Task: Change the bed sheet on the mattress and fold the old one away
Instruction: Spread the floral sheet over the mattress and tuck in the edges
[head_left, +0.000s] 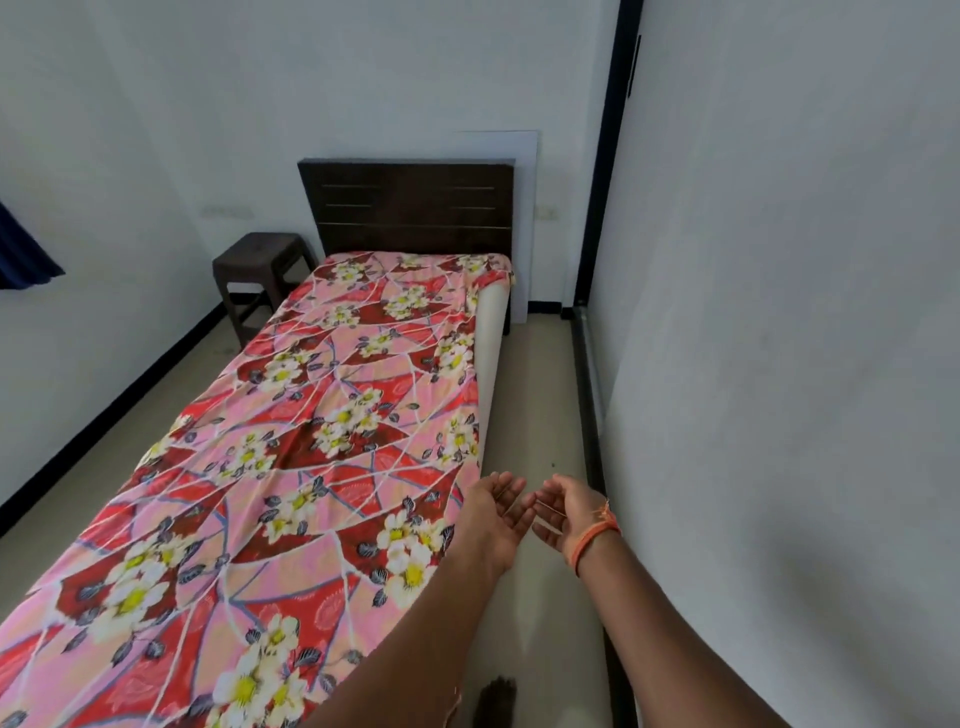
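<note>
Both forearms reached forward from the bottom edge, over the floor strip (540, 395) beside the bed. The left hand (496, 517) was held palm up with its fingers loosely curled and spread, gripping nothing; it hung just past the right edge of the bed sheet (291, 467), apparently without touching it. The right hand (563, 512) faced it, close beside but apart, likewise slack and empty, with orange bands (592, 540) around its wrist. A bare foot (497, 699) showed on the floor below the arms. The sheet, pink and red with white and yellow flowers, lay spread flat over the mattress (491, 358), whose pale right side stayed uncovered along most of its length; at the far right corner the cloth was bunched. Beyond stood a dark wooden headboard (410, 208) against the white wall, with 1 brown stool (260, 270) left of it and a blue curtain (23, 254) at the far left edge.
</note>
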